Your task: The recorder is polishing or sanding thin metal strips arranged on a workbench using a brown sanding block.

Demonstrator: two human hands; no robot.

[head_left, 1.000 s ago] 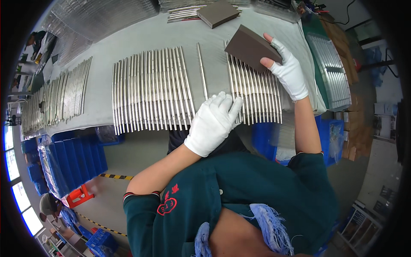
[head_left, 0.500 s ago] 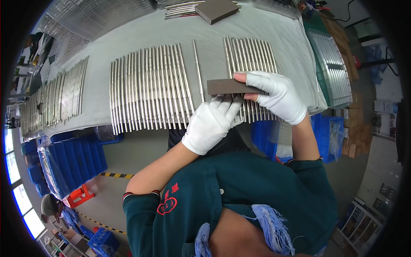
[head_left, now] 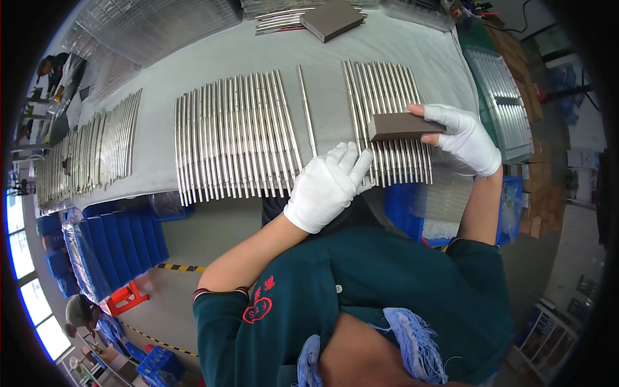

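My right hand point(head_left: 465, 140), in a white fingertip-less glove, grips a brown sanding block point(head_left: 401, 126) by its right end, thumb above and fingers below. The block is over the right row of slim silver metal rods point(head_left: 382, 84). My left hand point(head_left: 324, 188), gloved in white, lies palm down with its fingers stretched toward the near left end of that row, touching the leftmost rods. A single rod point(head_left: 306, 106) lies apart to the left, its near end hidden by that hand. Further left is a wide row of similar rods point(head_left: 229, 135).
Another row of rods point(head_left: 90, 151) lies at the table's left. A second brown block point(head_left: 332, 20) rests on more rods at the far edge, near clear plastic trays point(head_left: 155, 29). Blue bins point(head_left: 122, 235) stand below the table; a co-worker point(head_left: 84, 313) is at lower left.
My right hand has moved right with the sanding block, away from the left hand. The left hand stays close to the rods, its fingers now uncovered by the block. The view has shifted slightly.
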